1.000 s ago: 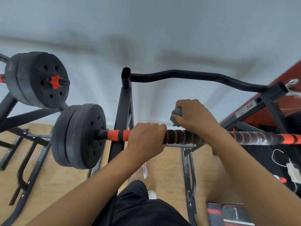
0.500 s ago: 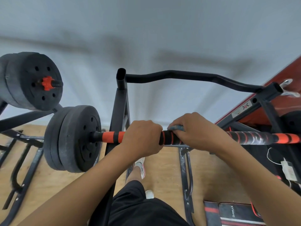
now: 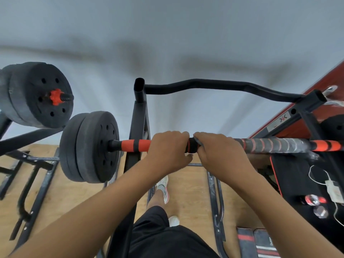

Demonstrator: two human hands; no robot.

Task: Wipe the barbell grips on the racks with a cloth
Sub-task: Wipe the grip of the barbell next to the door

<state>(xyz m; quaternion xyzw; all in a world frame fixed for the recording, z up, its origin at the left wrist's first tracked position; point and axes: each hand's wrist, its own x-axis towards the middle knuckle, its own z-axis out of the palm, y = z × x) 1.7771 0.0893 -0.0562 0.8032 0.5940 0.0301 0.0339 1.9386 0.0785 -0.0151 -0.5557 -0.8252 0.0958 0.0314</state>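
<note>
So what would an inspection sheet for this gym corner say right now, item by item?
Surface: wooden floor, with rack feet standing on it.
Job's things: barbell lies across the black rack; grey cloth sits on its grip, mostly hidden.
Clutter: white charger and small red-and-silver items on a black pad at the right.
Hands: left hand grips the barbell; right hand beside it holds the cloth round the bar.
Cables: thin white cable loops by the charger.
Surroundings: pale wall; a second bar's weight plates at the left.
</note>
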